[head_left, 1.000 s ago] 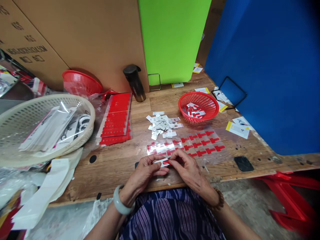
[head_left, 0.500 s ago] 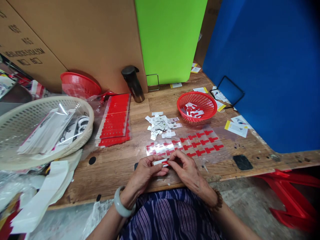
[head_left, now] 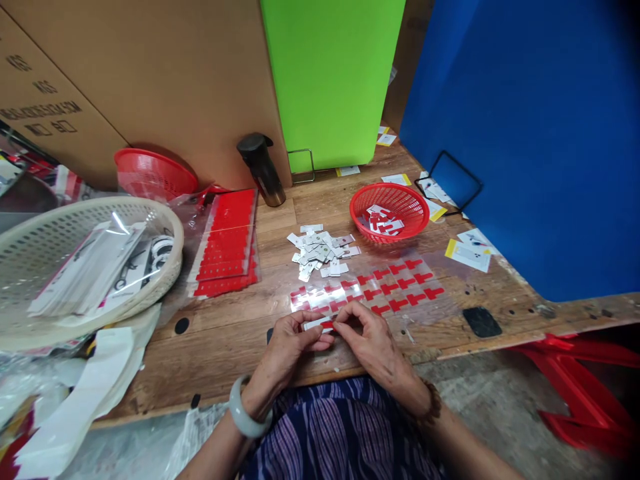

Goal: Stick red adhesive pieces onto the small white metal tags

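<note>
My left hand point(head_left: 287, 347) is closed on a small white card point(head_left: 313, 324), held low over the table near its front edge. A red sticker point(head_left: 327, 325) lies along the card's right end. My right hand point(head_left: 373, 343) pinches the sticker's right end between thumb and forefinger; the fingertips partly hide it. Just beyond my hands lies a clear sheet point(head_left: 440, 308) with rows of red T-shaped stickers point(head_left: 391, 289). Behind that is a loose heap of small white cards point(head_left: 320, 252). A red basket point(head_left: 417, 228) to its right contains white cards with red stickers on them.
Stacked red sticker sheets point(head_left: 227, 233) lie left of the heap, near a dark tumbler point(head_left: 263, 170). A cream basket point(head_left: 173, 260) with packaged cards stands at far left. Green point(head_left: 330, 80) and blue point(head_left: 520, 147) panels stand behind, with wire stands and yellow-edged cards point(head_left: 469, 255) nearby.
The red sticker now appears flatter along the card, under my right fingertips. Both hands keep their hold in nearly the same place. The whole view has shifted slightly.
</note>
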Action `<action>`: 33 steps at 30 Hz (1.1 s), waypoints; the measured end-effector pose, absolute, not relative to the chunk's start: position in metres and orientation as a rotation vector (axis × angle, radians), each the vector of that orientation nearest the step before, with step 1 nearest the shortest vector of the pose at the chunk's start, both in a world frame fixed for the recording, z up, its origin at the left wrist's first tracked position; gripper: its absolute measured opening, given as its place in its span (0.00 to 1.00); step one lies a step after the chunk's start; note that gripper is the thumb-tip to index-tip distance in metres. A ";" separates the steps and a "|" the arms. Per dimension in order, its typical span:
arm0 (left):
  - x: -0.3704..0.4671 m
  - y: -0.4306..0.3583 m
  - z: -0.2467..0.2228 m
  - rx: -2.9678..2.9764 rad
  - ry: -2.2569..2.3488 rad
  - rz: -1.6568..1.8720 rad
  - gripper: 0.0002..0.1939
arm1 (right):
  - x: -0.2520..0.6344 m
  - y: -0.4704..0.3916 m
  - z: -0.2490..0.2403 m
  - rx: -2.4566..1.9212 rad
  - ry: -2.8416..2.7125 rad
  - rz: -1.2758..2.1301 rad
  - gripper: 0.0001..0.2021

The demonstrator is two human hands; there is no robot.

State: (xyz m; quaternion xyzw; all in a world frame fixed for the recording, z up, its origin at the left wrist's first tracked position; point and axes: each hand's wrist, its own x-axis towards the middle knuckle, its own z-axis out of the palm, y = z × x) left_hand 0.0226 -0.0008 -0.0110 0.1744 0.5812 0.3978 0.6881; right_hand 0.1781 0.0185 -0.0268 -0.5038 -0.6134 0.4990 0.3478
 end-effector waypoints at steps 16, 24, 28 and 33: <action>0.022 -0.002 -0.008 0.444 1.342 0.864 0.15 | 0.178 0.019 -0.017 -1.368 -1.603 1.293 0.06; 0.024 -0.002 -0.008 0.414 1.341 0.865 0.14 | 0.175 0.017 -0.024 -1.376 -1.681 1.178 0.05; 0.023 -0.003 -0.008 0.409 1.330 0.865 0.16 | 0.174 0.017 -0.031 -1.366 -1.698 1.149 0.05; 0.019 -0.005 -0.010 0.432 1.306 0.854 0.16 | 0.173 0.017 -0.032 -1.360 -1.695 1.131 0.05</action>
